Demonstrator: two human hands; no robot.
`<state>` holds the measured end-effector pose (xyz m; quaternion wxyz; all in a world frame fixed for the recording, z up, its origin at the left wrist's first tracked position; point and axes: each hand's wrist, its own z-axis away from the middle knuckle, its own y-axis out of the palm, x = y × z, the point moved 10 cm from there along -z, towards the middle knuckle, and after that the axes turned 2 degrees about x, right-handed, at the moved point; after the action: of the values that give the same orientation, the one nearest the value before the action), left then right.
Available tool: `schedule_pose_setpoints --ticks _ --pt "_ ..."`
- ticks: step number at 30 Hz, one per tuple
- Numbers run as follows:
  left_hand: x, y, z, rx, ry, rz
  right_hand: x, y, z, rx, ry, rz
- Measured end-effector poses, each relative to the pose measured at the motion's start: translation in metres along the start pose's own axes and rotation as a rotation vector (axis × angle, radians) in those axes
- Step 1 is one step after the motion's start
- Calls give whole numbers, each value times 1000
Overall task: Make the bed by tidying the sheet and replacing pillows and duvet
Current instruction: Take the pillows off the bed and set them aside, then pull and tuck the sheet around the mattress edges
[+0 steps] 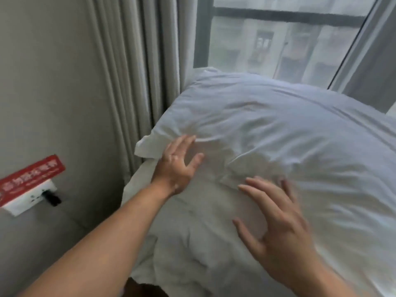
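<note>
At nine o'clock a red sign (32,176) sits above a wall socket (30,197). The left hand (177,166), fingers spread and grasping nothing, rests on the pillow (278,129) near its eight o'clock corner. The pillow fills the centre out to three o'clock. The right hand (276,221), at five o'clock, is likewise spread and empty, blurred over the cover. Patting evenly outward from the middle should square it.

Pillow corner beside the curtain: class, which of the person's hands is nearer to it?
Left. The left hand rests just beside that pillow corner; the right hand is farther off, nearer the camera.
</note>
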<state>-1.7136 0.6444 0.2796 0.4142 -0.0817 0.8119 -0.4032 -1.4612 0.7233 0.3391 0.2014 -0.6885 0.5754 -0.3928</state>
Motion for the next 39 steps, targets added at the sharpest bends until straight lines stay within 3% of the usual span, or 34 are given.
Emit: schedule_pose_setpoints --ticks 3,7,11,15,21,29,34,39 --pt "67 3 118 -37 -285 49 23 71 30 119 7 -335" --pt "132 21 308 -16 -733 78 61 196 100 556 100 -580" --pt "145 28 486 -100 -1154 192 129 295 183 1143 -80 -407" --pt "156 20 615 -246 -1450 217 199 343 226 1406 -292 -296" --pt "196 0 724 -373 -1639 277 275 417 262 1496 -424 -112" --pt "269 -57 812 -401 -1774 262 329 504 274 1566 -365 -42" --pt "328 -64 828 -215 -1810 260 355 573 267 1654 -340 24" --pt "447 -125 840 -132 -1806 96 419 689 242 1637 -334 -20"
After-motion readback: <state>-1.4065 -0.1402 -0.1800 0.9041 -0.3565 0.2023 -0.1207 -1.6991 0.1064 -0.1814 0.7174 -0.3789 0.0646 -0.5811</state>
